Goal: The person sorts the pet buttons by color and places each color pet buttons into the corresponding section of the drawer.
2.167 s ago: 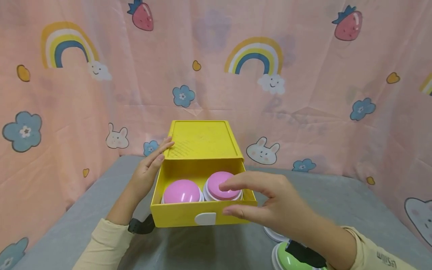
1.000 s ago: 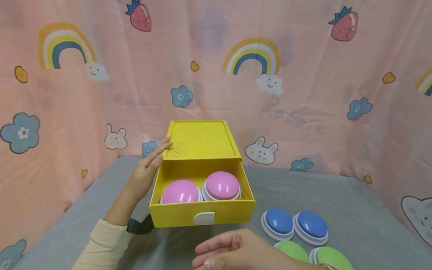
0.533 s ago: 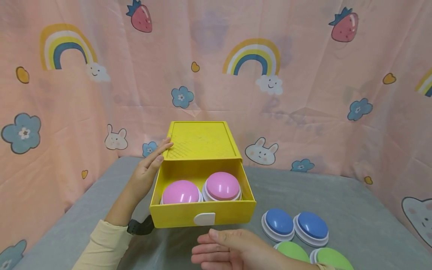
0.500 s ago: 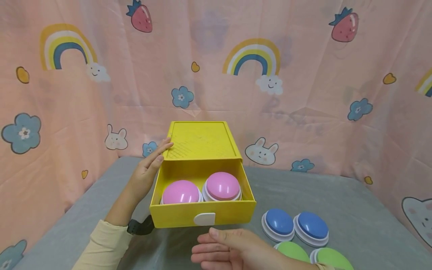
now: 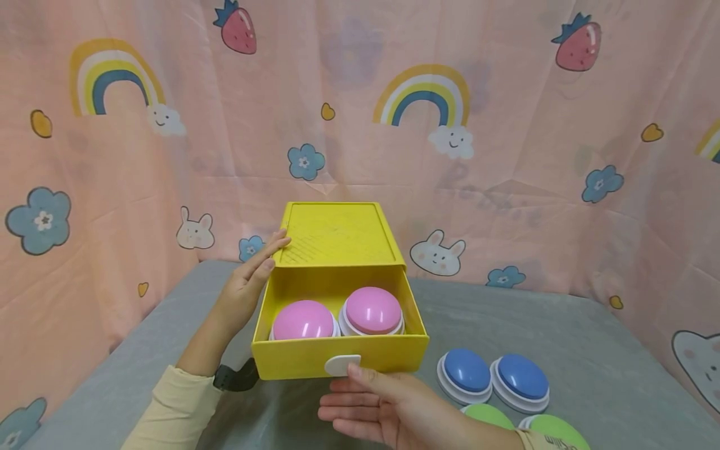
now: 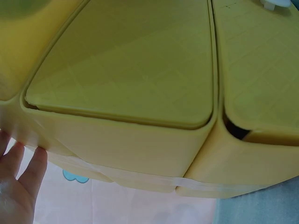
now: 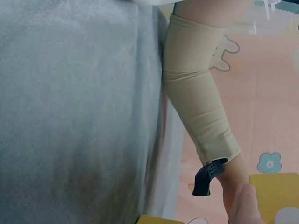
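A yellow drawer cabinet [image 5: 337,234] has its top drawer [image 5: 388,356] pulled out toward me. Two pink domed buttons with white rims lie inside, a left one [image 5: 304,320] and a right one [image 5: 374,310]. My left hand [image 5: 242,290] rests with extended fingers against the cabinet's left side; the left wrist view shows its fingertips on the yellow wall [image 6: 121,144]. Below the drawer front, my right hand [image 5: 394,406] is palm inward with fingers extended and together. Its thumb touches or nearly touches the white pull tab [image 5: 340,365].
On the grey cloth-covered table [image 5: 562,337], right of the drawer, stand a blue button [image 5: 465,370] and another blue button [image 5: 523,377]. Two green buttons, one of them partly behind my right forearm [image 5: 488,414], are nearer. A pink patterned curtain [image 5: 506,75] hangs behind.
My right hand has left the right pink button, dropped below the drawer, turned, and risen slightly so its thumb is at the white tab. The left hand and drawer have stayed put.
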The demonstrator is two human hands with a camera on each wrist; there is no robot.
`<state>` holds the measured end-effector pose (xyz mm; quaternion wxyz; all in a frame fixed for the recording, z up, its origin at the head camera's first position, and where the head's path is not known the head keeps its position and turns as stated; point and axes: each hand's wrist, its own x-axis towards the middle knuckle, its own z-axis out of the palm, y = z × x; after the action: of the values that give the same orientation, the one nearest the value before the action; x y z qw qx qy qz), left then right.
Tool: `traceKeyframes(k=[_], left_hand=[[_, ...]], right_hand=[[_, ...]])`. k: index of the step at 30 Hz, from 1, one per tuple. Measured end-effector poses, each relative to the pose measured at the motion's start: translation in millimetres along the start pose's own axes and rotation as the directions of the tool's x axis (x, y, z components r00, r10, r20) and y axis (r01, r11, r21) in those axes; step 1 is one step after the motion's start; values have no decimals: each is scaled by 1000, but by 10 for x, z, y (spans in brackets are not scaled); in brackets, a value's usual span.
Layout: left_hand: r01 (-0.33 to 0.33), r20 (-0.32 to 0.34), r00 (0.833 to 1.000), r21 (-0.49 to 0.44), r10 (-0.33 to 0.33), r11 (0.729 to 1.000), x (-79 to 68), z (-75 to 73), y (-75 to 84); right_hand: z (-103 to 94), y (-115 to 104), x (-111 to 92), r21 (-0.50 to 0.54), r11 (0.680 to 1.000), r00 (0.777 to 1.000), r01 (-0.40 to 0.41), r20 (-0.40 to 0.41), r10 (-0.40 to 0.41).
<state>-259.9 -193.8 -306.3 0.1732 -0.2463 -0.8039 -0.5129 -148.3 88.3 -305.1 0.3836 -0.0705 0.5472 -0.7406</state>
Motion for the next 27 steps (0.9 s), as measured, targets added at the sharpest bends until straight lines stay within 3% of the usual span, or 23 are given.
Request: traceKeyframes(k=[12,27], left_hand=[[9,-2,1000,6,-9,1000,-5,5,5],[-1,-10,1000,4,1,1000,-8,15,4]], right_hand=[[90,-64,-43,28,1000,997,2,-82,1],[82,-59,-10,24,999,996,29,-85,-26]])
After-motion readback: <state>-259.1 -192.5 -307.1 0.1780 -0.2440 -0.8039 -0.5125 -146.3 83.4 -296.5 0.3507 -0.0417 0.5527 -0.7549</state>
